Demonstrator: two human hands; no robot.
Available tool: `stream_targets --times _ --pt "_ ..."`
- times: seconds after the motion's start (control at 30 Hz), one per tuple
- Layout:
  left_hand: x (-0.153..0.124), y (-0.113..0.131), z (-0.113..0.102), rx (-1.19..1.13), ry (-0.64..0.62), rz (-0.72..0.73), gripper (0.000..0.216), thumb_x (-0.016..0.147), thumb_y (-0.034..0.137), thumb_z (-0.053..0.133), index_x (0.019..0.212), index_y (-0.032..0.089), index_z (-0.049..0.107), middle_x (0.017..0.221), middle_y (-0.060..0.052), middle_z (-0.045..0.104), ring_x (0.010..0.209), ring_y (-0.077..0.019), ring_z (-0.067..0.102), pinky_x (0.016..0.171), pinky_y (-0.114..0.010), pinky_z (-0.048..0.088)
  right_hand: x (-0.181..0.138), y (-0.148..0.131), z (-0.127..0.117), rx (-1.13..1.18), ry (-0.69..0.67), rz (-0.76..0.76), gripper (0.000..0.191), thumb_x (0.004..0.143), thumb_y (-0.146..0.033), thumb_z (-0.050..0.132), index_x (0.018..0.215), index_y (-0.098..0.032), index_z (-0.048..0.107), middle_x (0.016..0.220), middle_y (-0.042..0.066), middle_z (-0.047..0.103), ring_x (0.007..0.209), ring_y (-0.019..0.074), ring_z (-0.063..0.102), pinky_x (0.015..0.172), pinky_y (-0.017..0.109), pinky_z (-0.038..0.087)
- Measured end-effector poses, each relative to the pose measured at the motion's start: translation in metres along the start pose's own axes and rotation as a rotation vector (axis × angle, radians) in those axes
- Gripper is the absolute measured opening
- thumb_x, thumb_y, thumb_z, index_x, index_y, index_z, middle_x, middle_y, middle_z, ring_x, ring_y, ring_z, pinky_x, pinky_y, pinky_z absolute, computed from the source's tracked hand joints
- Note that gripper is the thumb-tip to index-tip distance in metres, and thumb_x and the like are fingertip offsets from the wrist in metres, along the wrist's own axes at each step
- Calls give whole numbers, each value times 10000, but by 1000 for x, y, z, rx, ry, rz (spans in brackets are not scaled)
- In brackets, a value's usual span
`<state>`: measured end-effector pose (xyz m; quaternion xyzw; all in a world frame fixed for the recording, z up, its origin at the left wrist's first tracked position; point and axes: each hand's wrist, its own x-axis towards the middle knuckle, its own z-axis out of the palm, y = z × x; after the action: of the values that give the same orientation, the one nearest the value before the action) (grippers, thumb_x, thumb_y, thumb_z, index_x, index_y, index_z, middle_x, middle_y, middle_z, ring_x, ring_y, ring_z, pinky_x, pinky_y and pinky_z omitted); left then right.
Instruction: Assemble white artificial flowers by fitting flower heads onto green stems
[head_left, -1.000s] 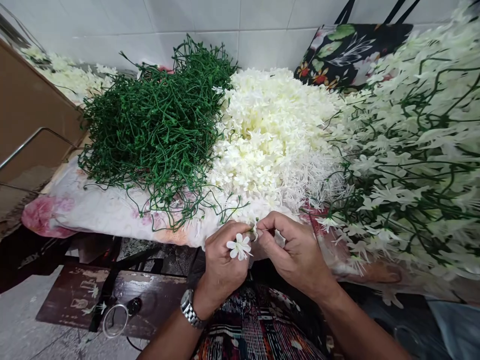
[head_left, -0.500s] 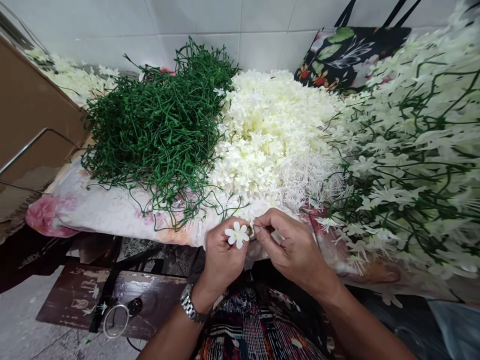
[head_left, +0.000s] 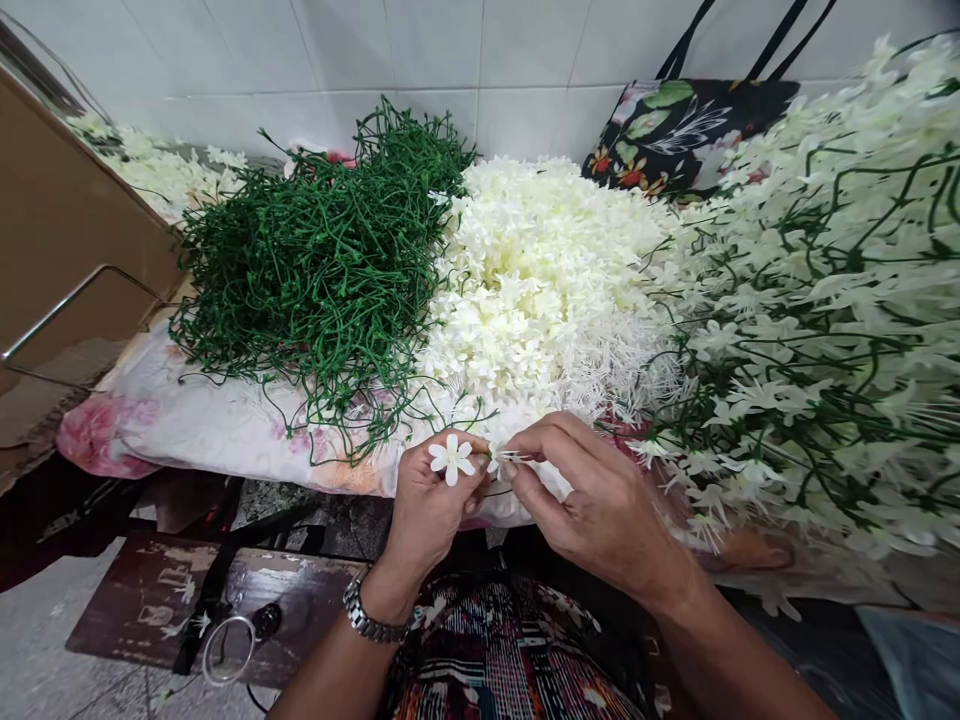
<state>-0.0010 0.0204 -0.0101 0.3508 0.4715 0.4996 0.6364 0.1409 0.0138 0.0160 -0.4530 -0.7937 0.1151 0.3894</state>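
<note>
My left hand (head_left: 429,515) is closed in a pinch, with a white artificial flower (head_left: 451,460) showing face-on at its thumb and forefinger. A second white flower (head_left: 496,461) sits sideways between my two hands. Thin white filaments (head_left: 514,458) stick out of it to the right, and the fingertips of my right hand (head_left: 604,505) are closed on them. The green stem in my left hand is mostly hidden by the fingers. Just beyond my hands lie a heap of loose white flowers (head_left: 517,290) and a pile of white filament pieces (head_left: 622,365).
A tangle of green plastic stems (head_left: 315,270) lies at the left on a flowered cloth (head_left: 225,435). Finished-looking flower sprays (head_left: 810,380) are piled high at the right. A cardboard box (head_left: 75,210) borders the left side. A floral black bag (head_left: 690,130) leans on the tiled wall.
My left hand has shifted a little left. The second flower and its filaments between my hands now show more plainly, with my right fingertips at them. The camera view has tilted slightly.
</note>
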Motion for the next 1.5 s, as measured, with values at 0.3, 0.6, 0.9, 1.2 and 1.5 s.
stream_targets --times 0.3,0.6,0.9,1.2,1.5 --pt "1 -3 -5 42 -53 20 170 623 291 714 635 143 633 419 73 402 363 -43 312 344 -171 249 1 8 4 -86 -36 -191 157 861 -58 470 785 -141 579 690 59 591 676 163 548 608 299 467" --pt "-2 -3 -7 185 -102 141 82 689 225 646 646 159 626 436 69 421 378 -63 329 396 -211 293 -3 15 7 51 -50 -153 157 853 -32 461 822 -159 547 689 35 568 667 133 547 600 248 473" --pt "-1 2 -5 243 -124 137 82 697 151 550 620 166 574 415 85 412 354 -55 326 397 -199 298 -5 18 9 86 -83 -148 154 844 0 471 818 -136 539 690 38 554 660 117 522 597 230 447" --pt "0 6 -4 279 -129 112 84 673 152 512 601 170 551 389 96 404 325 -48 316 361 -183 276 -5 18 11 30 -105 -183 154 848 -9 460 787 -130 532 678 50 543 653 138 514 585 257 445" --pt "3 6 0 312 -82 78 106 666 163 511 562 173 534 375 94 412 322 -49 323 357 -183 281 -2 20 9 -12 -133 -194 183 860 -21 423 761 -132 529 674 59 548 657 151 515 587 275 451"
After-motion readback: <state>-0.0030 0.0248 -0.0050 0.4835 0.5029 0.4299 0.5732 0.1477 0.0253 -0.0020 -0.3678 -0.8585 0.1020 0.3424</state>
